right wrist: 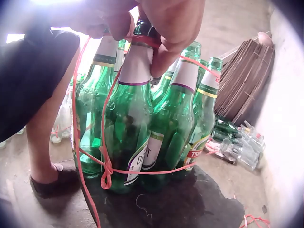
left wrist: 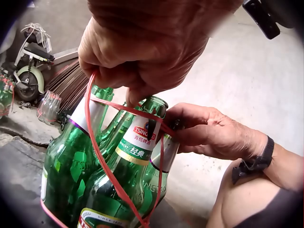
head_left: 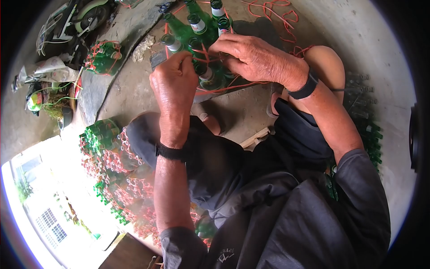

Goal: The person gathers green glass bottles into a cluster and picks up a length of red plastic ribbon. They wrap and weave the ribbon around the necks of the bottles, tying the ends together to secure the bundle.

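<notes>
A cluster of green glass beer bottles [head_left: 197, 24] stands upright on a dark slab [right wrist: 190, 204], with red plastic string [right wrist: 142, 172] looped around the bodies and across the necks. My left hand [head_left: 174, 85] is curled above the near bottles, and in the left wrist view it grips the string [left wrist: 105, 166], which runs down from its fingers. Opposite it, my right hand [head_left: 262, 58] bends over the bottle tops. In the right wrist view, its fingers [right wrist: 173, 28] pinch the string at a dark-mouthed bottle neck [right wrist: 142, 31]. A small knotted loop hangs low on the bundle.
Loose red string [head_left: 286, 22] lies on the floor beyond the slab. Another tied bottle bundle [head_left: 104, 57] sits to the left, near a parked scooter [head_left: 92, 18]. Many stacked bottles [head_left: 125, 166] fill the left side. Flattened cardboard [right wrist: 247, 76] leans by the wall, with clear bottles [right wrist: 244, 147] near it.
</notes>
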Available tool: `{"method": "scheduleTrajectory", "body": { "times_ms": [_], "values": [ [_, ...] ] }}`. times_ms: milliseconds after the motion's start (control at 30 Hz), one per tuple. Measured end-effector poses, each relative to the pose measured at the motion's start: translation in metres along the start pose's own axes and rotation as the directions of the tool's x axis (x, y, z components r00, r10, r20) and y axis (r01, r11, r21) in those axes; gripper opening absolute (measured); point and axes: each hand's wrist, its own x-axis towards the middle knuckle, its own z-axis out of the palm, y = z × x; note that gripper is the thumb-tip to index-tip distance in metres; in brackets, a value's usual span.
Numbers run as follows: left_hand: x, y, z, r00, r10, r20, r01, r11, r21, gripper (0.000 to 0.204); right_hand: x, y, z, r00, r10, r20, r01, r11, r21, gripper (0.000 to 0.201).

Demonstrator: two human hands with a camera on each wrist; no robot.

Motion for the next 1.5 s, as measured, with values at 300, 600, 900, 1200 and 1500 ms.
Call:
{"method": "scheduleTrajectory", "body": {
  "times_ms": [300,600,900,1200,1500],
  "values": [
    [-0.008,-0.004,0.0,1.0,-0.015,-0.017,0.016,0.999,0.037,0.014,0.0,0.002,-0.002,0.998,-0.03,0.046,0.03,0.999,0.019,0.037],
    [-0.015,-0.011,0.002,0.989,-0.145,-0.012,0.143,0.985,-0.098,0.015,0.0,-0.002,-0.001,0.999,-0.023,0.031,0.024,0.999,-0.047,0.034],
    [-0.022,-0.005,-0.007,0.966,-0.254,0.045,0.258,0.955,-0.145,0.018,-0.001,-0.002,-0.001,0.998,-0.032,0.054,0.036,0.996,-0.085,0.034],
    [-0.037,-0.013,-0.004,0.942,-0.316,0.111,0.333,0.857,-0.394,0.027,-0.003,0.002,0.002,0.999,-0.035,0.032,0.037,0.997,-0.075,0.035],
    [-0.048,-0.013,0.001,0.935,-0.346,0.075,0.336,0.8,-0.497,0.021,0.0,-0.005,-0.002,0.998,-0.045,0.042,0.048,0.997,-0.067,0.032]
  ]
}}
